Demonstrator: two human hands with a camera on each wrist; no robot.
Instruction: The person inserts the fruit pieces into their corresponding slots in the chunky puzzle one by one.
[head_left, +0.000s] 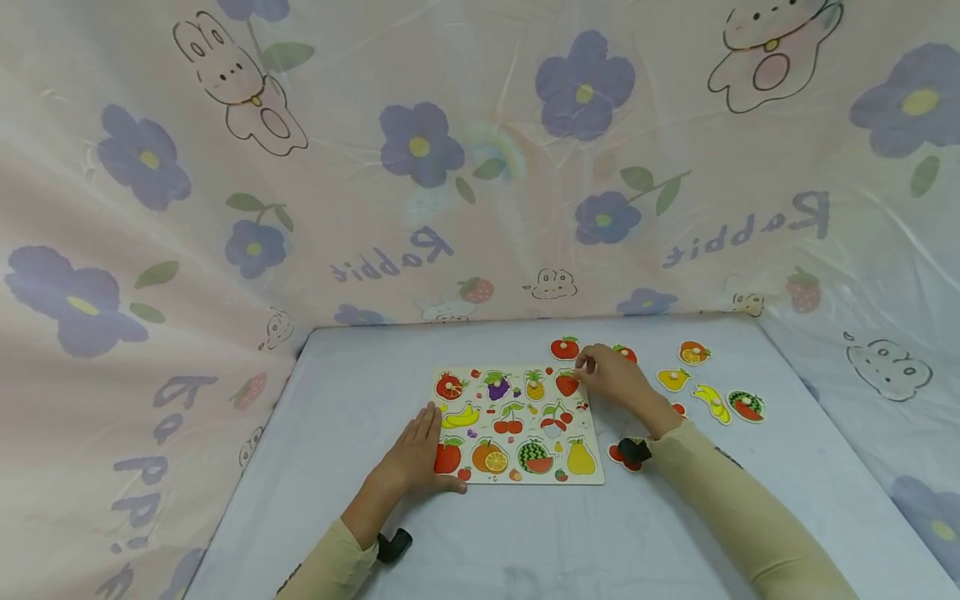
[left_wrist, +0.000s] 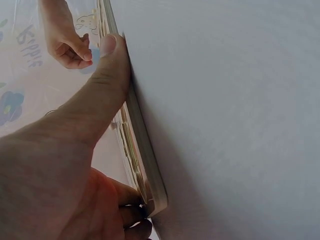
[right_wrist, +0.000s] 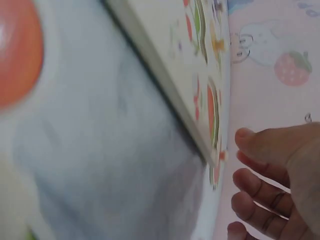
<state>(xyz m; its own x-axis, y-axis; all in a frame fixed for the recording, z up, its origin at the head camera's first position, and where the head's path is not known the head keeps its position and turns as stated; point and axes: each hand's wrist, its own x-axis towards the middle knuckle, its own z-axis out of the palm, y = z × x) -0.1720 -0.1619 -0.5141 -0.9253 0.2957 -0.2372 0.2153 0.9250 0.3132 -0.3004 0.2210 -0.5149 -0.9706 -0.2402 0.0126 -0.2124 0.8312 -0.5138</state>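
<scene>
A fruit puzzle board lies flat on the white table. My left hand rests at its lower left corner, fingers stretched along the left side and the thumb against the front edge. Over the upper right corner hovers my right hand, right beside the strawberry piece. Its fingers are loosely bent, and nothing shows between them and the thumb. Small knobs stand up from the board in the right wrist view, one of them a reddish knob near the corner.
Right of the board lie loose fruit pieces: an orange, a pear, bananas, a watermelon and cherries, partly covered by the black wrist camera. An apple lies behind the board. Patterned curtains surround the table.
</scene>
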